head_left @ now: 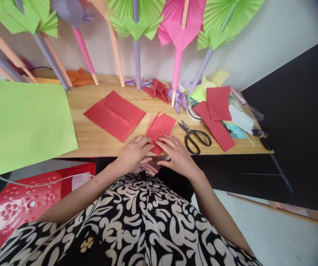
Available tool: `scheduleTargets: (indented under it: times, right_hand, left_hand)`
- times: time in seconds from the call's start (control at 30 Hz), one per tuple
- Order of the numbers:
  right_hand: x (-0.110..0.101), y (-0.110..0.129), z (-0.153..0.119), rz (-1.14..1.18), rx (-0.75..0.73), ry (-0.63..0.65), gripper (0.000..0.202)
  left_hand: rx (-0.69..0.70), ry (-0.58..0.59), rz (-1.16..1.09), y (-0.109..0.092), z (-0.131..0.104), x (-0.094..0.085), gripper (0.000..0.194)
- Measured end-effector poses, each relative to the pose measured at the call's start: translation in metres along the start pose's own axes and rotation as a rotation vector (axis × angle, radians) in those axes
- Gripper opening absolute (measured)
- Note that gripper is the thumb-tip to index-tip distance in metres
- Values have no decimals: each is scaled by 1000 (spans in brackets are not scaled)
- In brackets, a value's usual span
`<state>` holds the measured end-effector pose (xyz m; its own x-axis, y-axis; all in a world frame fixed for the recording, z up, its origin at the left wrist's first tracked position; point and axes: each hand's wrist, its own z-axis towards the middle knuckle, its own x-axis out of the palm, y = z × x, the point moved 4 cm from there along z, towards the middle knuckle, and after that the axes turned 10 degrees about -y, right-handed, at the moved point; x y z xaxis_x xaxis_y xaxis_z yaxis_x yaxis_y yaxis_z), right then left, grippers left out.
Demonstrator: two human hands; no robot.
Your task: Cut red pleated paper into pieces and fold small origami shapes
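Note:
A small red paper piece [161, 123] with fold lines and a torn upper edge lies near the table's front edge. My left hand [135, 151] rests at its left side, fingertips touching it and thumb apart. On the right side of the same paper, my right hand [179, 155] lies with fingers stretched out and spread. Neither hand grips the paper, and its lower edges are partly covered by the fingers. Just right of my right hand are black-handled scissors [193, 136], blades slightly apart. A larger creased red sheet [114, 116] lies flat to the upper left.
A large green sheet [23, 125] covers the table's left end and overhangs its front. Red strips [215, 125], a tape roll [194, 111] and scraps crowd the right. Folded paper pieces [159, 90] and paper fans on sticks [137, 62] line the wall. A red plastic stool [34, 195] stands below.

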<state>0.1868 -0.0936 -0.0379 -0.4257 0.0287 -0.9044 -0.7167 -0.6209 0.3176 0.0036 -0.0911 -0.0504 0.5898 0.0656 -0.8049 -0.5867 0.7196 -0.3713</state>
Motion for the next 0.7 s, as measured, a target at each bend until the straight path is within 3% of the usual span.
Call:
scheduleTargets:
  times: [0.1,0.23,0.47,0.7]
  right_hand:
    - [12,1,-8,-12,28,-118,45]
    - [16,-1,-14,6,65,-263,32]
    - [14,-4,-14,89,75,-386,21]
    - [14,-6,-13,95,170,-533,9]
  left_hand:
    - [-5,-138,3,-3,-15,-3,16]
    - [-68,-286,1,-5,-25,-5,14]
    - [-137,-289,37,-3,-23,-10,23]
    - [-217,-309,55,7,-20,-17,13]
